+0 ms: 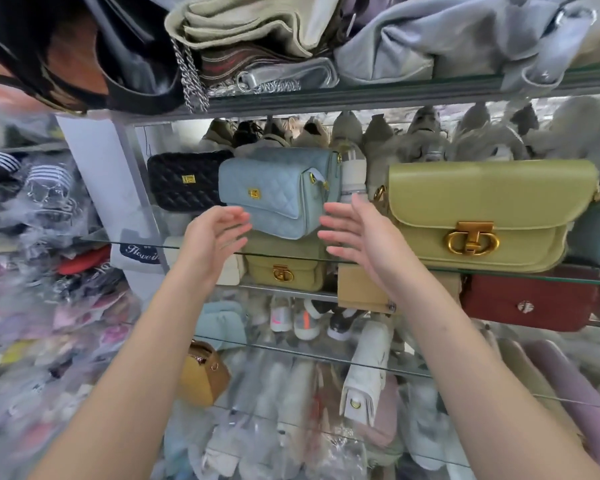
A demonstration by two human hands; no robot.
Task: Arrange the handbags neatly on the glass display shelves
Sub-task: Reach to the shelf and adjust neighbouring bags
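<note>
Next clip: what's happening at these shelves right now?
A person is arranging handbags on a glass shelf. Both hands are open, the left hand and right hand on either side of a light blue quilted bag, neither clearly gripping it. The blue bag sits tilted, overlapping a black quilted bag on its left. A larger green bag stands to its right.

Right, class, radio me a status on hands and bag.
Left hand and right hand open, empty. Blue quilted bag between them, overlapping black quilted bag.
</note>
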